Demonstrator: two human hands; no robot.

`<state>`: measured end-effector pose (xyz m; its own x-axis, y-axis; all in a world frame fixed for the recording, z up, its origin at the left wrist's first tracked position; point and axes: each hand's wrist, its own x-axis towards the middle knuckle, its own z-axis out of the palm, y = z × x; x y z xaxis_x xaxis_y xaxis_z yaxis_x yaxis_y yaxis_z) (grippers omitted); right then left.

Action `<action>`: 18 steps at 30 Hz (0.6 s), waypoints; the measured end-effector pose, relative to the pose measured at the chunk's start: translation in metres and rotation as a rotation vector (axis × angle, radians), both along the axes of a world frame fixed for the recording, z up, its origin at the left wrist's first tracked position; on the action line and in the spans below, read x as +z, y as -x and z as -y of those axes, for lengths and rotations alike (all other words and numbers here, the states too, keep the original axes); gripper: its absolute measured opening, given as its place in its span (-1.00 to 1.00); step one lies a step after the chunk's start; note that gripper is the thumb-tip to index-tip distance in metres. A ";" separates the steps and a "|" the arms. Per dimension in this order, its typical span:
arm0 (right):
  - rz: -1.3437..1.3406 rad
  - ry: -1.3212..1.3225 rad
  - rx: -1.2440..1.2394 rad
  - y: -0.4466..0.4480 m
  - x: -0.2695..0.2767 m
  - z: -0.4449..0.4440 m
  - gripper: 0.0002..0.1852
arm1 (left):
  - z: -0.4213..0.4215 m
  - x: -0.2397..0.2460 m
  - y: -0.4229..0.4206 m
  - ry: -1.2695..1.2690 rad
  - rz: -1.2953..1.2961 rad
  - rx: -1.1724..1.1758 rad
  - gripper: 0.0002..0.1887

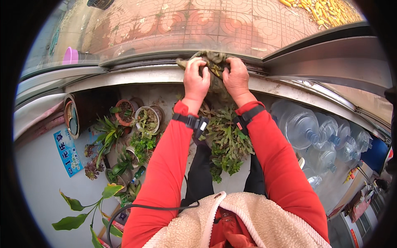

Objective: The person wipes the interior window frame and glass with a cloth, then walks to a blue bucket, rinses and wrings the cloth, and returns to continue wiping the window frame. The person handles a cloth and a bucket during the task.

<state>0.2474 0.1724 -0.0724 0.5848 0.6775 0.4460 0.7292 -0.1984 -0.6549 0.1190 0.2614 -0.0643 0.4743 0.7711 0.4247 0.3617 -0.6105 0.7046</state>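
Note:
Both hands are at the sliding window's track (142,64), above the pale sill (149,75). My left hand (197,79) grips the left part of a dark, patterned cloth (214,66), its fingers curled at the fabric. My right hand (237,76) pinches the same cloth on its right side. The cloth is bunched over the track between the hands, and part of it hangs down over the sill. Some fingertips are hidden in its folds. Below the cloth stands a leafy succulent plant (231,139).
Potted plants, among them a white pot (147,119), crowd the left below the sill. Large clear plastic water bottles (302,127) stand at the right. A metal-framed window panel (328,62) reaches in from the right. Outside lie paving and corn cobs (332,12).

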 end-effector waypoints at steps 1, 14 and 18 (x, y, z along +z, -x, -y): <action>0.023 0.169 0.040 -0.001 -0.005 -0.003 -0.72 | -0.010 -0.004 -0.001 0.011 -0.208 -0.044 -0.75; 0.035 0.355 0.116 0.043 -0.022 -0.053 -0.81 | -0.061 -0.043 0.015 -0.038 -0.498 -0.273 -0.60; 0.003 0.222 0.205 0.039 -0.018 -0.051 -0.80 | -0.066 -0.042 0.017 -0.017 -0.484 -0.259 -0.61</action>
<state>0.2087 0.2234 -0.0904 0.4242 0.8628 0.2752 0.7709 -0.1846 -0.6096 0.1024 0.3272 -0.1064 0.7922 0.5980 0.1220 0.4782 -0.7324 0.4846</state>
